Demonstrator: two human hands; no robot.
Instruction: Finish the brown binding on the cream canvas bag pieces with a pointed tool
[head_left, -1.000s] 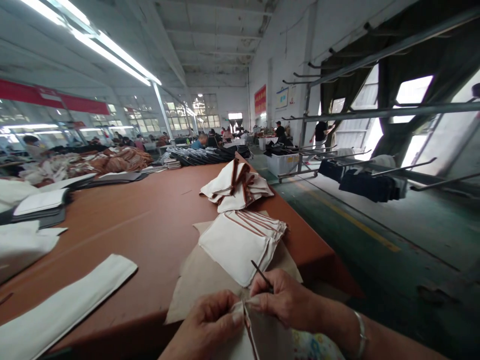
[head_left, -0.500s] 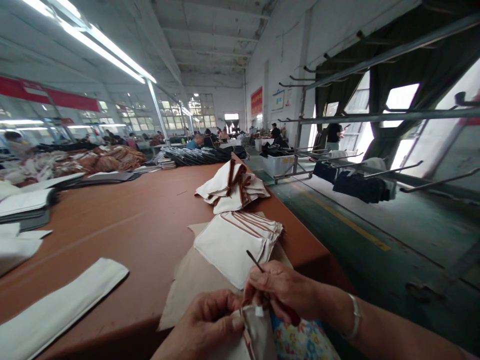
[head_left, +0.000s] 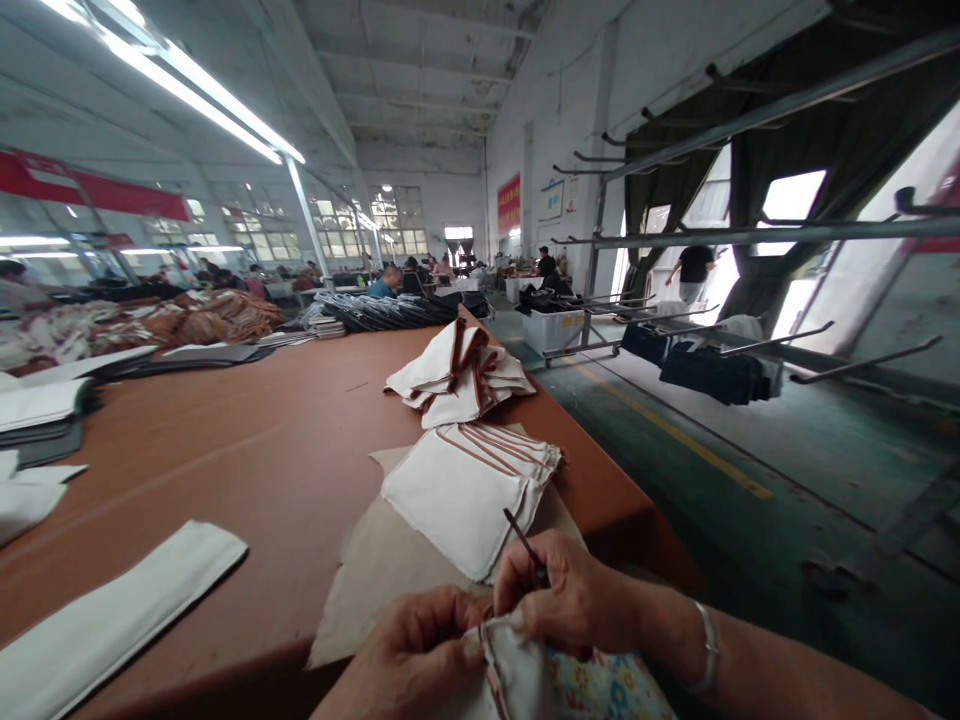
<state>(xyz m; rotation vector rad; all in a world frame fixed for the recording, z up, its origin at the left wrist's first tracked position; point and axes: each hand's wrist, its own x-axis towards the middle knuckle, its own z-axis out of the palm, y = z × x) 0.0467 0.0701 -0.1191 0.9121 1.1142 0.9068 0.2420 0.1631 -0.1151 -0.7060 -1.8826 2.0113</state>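
Cream cloth piece (head_left: 521, 665) with a brown edge, held low in front of me, just off the near edge of the brown table (head_left: 300, 430). Left hand (head_left: 431, 645): narrow pinch, thumb on the cloth by the brown strip. Right hand (head_left: 574, 595): fingers bunched around a dark slim tool (head_left: 519, 533), tip up and leftward, thumb on the cloth's other side; bracelet (head_left: 709, 645) on that wrist. Floral fabric (head_left: 611, 685) shows below.

Edges: table front runs under my left forearm; right edge slants away past my right hand, green floor (head_left: 637, 450) beyond it. Tan sheet (head_left: 360, 580) lies at the near corner, overhanging the front edge, with a fanned cream stack (head_left: 450, 500) on top, near my fingertips. Rumpled pile (head_left: 442, 370) just behind, close to the right edge. Room to move is leftward: a broad stretch of brown top between the sheet and the long white strip (head_left: 135, 610).

Containers: whitish bin (head_left: 551, 335) on the floor, well beyond the table's right edge, dark cloth (head_left: 551, 300) heaped above its rim. Second bin (head_left: 523, 288) farther back, contents too small to tell.
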